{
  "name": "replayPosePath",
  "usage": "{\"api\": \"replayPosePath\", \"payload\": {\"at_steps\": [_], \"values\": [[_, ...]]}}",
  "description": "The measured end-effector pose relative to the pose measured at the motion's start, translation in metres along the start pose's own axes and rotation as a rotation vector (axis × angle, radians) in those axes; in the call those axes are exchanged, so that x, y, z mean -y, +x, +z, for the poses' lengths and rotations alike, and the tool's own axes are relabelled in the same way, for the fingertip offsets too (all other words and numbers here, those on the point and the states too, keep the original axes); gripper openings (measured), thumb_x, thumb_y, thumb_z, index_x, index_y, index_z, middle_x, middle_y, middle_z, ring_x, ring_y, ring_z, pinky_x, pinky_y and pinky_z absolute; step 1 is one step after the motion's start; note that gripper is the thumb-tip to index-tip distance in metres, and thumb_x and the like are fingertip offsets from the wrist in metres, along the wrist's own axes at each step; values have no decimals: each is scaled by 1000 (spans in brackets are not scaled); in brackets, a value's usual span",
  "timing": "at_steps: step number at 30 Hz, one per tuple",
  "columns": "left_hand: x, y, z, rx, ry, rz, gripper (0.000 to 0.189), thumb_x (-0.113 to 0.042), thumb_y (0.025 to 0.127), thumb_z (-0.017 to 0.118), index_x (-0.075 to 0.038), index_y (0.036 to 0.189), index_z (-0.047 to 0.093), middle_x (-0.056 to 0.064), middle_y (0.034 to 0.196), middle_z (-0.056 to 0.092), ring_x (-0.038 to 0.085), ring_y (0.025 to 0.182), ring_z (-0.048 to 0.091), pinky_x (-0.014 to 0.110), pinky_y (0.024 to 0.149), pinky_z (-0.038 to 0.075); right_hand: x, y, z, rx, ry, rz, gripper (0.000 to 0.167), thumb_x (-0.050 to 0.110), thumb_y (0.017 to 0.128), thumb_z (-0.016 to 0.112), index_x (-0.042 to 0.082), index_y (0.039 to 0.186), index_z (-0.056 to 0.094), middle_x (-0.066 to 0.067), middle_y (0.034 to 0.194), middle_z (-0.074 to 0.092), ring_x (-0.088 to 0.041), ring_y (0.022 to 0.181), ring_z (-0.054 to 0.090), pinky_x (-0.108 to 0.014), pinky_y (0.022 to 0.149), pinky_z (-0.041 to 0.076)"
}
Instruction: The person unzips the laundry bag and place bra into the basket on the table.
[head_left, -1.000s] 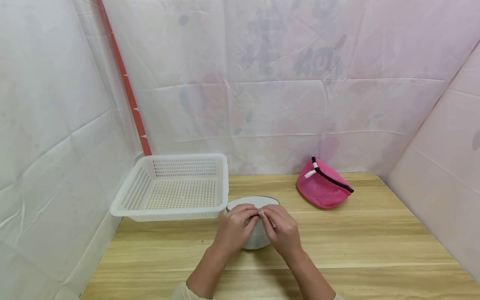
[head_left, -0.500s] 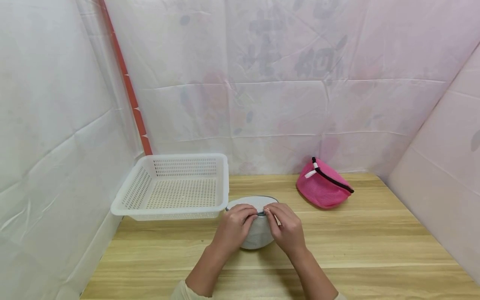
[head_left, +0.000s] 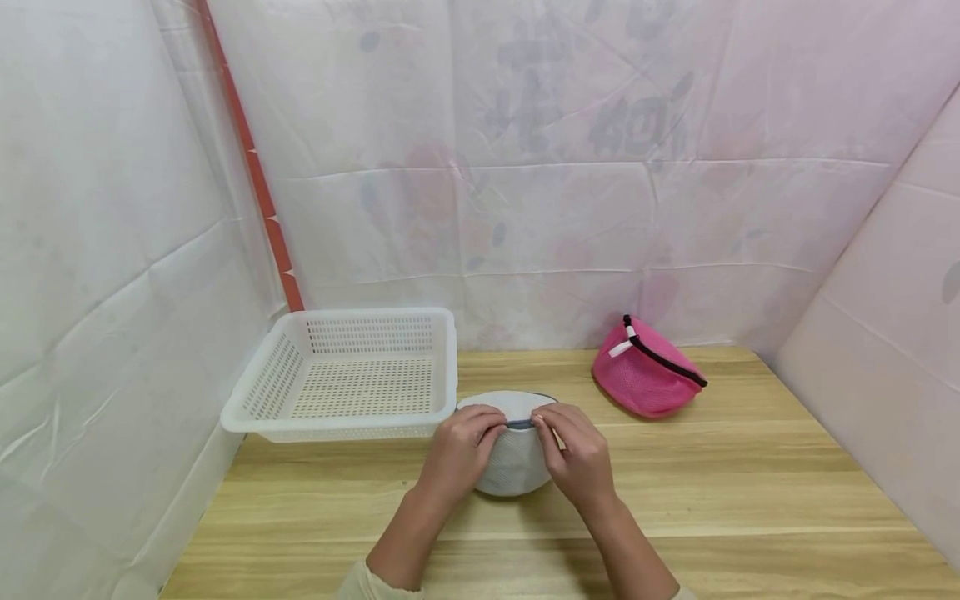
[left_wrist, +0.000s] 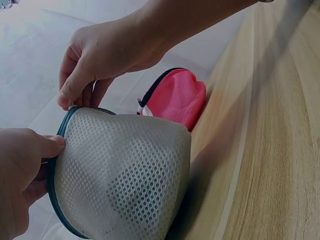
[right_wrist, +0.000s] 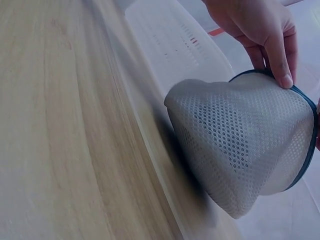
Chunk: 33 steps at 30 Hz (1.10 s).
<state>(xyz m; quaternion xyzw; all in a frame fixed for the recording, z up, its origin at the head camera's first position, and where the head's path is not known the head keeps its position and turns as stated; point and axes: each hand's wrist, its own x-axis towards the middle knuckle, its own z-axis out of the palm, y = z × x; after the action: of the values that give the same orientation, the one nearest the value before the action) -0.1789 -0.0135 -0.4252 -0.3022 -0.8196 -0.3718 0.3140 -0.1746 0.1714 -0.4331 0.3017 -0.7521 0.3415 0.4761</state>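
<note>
A white mesh laundry bag (head_left: 513, 467) with a dark teal zipper (head_left: 520, 424) along its top edge stands on the wooden table in front of me. My left hand (head_left: 457, 450) pinches the zipper edge between thumb and fingers, left of the middle. Farther right on the same edge, my right hand (head_left: 577, 454) pinches what looks in the left wrist view like a small pale zipper pull (left_wrist: 73, 106). A stretch of zipper shows between the two hands. The mesh side (right_wrist: 225, 125) bulges and creases in the right wrist view; the bag's contents are hidden.
A white plastic basket (head_left: 442, 425) with slotted walls stands at the back left, close to the bag. A pink mesh bag (head_left: 648, 375) with a black zipper sits at the back right. Pale sheeting (head_left: 555, 208) hangs behind the wooden table (head_left: 720, 500).
The hands, close together a second ago, have drawn apart along the zipper edge: the right moved right, the left slightly left. More of the teal zipper shows between them.
</note>
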Motion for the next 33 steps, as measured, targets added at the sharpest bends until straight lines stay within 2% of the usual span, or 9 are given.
{"api": "replayPosePath", "payload": {"at_steps": [11, 15, 25, 33], "values": [[-1, -1, 0, -34, 26, 21, 10, -7, 80, 81, -6, 90, 78, 0, 93, 73, 14, 90, 70, 23, 80, 58, 6, -1, 5, -1, 4, -21, 21, 16, 98, 62, 1, 89, 74, -6, 88, 71, -21, 81, 67, -21, 81, 55], [-6, -1, 3, -35, 33, 52, 10, -7, 80, 81, -5, 89, 78, 0, 91, 73, 13, 89, 71, 22, 79, 58, 7, -1, 7, -6, 4, -43, 22, 16, 98, 61, 1, 88, 74, -6, 86, 71, -21, 79, 66, -24, 76, 56], [-13, -1, 8, -42, 27, 95, 7, -7, 81, 79, -5, 87, 77, 2, 90, 72, 13, 88, 70, 18, 79, 56, 11, -1, 10, -2, 17, -82, 21, 14, 98, 61, 1, 88, 73, -6, 86, 70, -21, 79, 66, -26, 75, 55], [-13, -1, 6, -6, 28, 64, 5, -5, 82, 78, -5, 87, 76, 0, 91, 72, 13, 90, 69, 19, 82, 56, 7, -1, 8, 0, 17, -65, 19, 13, 97, 62, 0, 88, 73, -7, 86, 71, -22, 80, 67, -27, 78, 55]]}}
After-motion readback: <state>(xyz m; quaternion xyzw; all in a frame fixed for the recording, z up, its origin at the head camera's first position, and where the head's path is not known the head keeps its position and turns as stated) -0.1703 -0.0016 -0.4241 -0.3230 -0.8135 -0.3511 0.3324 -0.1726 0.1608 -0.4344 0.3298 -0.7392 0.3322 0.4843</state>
